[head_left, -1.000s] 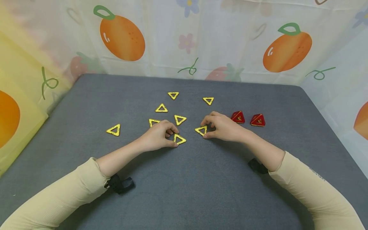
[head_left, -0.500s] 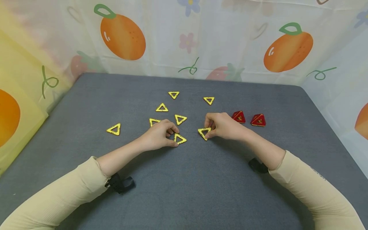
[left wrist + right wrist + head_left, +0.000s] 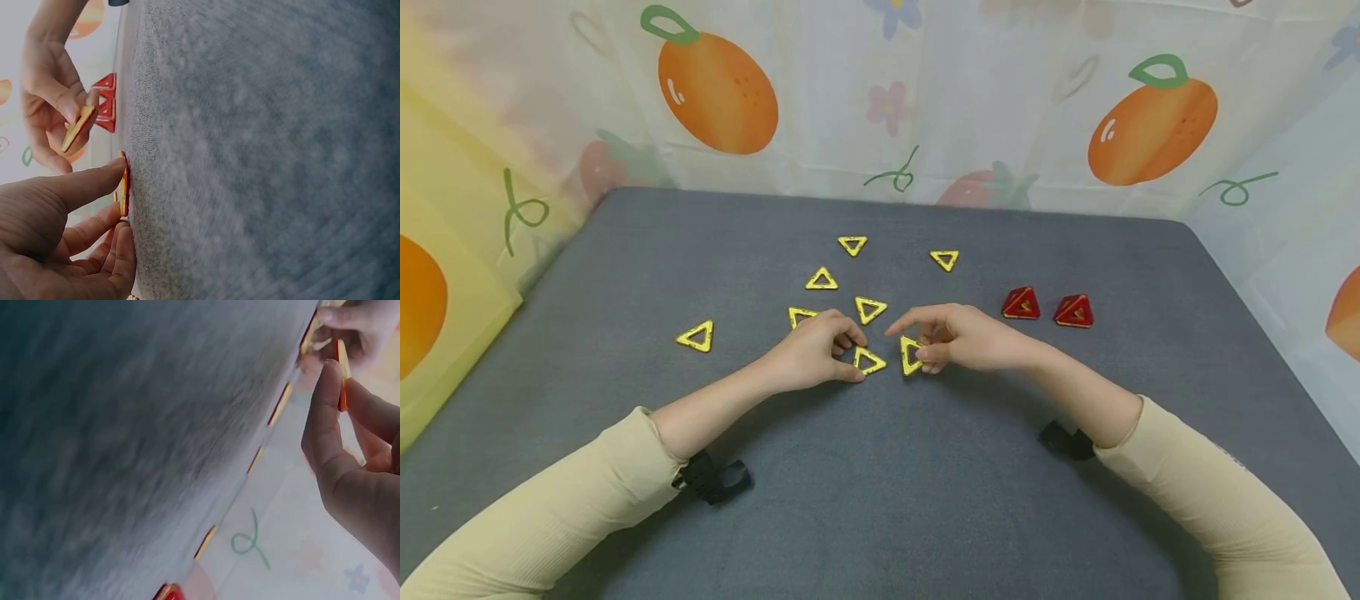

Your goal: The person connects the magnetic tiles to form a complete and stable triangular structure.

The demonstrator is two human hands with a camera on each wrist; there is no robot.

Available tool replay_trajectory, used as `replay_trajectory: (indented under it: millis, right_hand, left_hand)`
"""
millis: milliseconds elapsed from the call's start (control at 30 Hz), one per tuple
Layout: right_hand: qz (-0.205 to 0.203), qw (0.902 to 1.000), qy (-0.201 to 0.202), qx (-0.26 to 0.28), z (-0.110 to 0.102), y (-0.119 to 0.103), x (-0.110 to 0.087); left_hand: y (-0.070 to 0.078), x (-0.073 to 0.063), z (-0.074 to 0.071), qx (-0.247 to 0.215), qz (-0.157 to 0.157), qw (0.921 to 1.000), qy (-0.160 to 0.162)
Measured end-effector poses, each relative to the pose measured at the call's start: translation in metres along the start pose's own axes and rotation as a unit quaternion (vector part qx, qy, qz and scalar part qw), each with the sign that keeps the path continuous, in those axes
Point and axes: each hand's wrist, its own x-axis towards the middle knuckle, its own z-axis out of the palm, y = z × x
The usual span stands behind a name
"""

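Note:
My left hand [image 3: 812, 357] rests low on the grey table and pinches a yellow triangular magnetic tile [image 3: 880, 364] between thumb and fingers; the tile lies flat. Facing it, my right hand [image 3: 976, 337] holds a second yellow triangular magnetic tile [image 3: 905, 357], raised off the table and tilted. In the left wrist view this raised tile [image 3: 78, 128] is gripped under the thumb, while the index finger points outward. From the right wrist, the same tile [image 3: 343, 375] appears edge-on between thumb and finger. A small gap separates the two tiles.
Behind the hands lie more yellow triangle tiles, one [image 3: 880, 307] close by and one [image 3: 803, 312] partly hidden by the left hand. Another tile [image 3: 710, 335] lies far left, and several sit farther back. Two red pyramids [image 3: 1020, 306] stand right on the table [image 3: 880, 500].
My right hand has moved left with its tile, turning it toward the left hand's tile, and its index finger has stretched out. The left hand has stayed in place.

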Motion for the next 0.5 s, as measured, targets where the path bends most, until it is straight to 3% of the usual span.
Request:
replay_trajectory:
  millis: [500]
  right_hand:
    - [-0.001, 0.9999, -0.010, -0.006, 0.024, -0.016, 0.002]
  left_hand:
    - [0.000, -0.001, -0.001, -0.004, 0.005, 1.0000, 0.001]
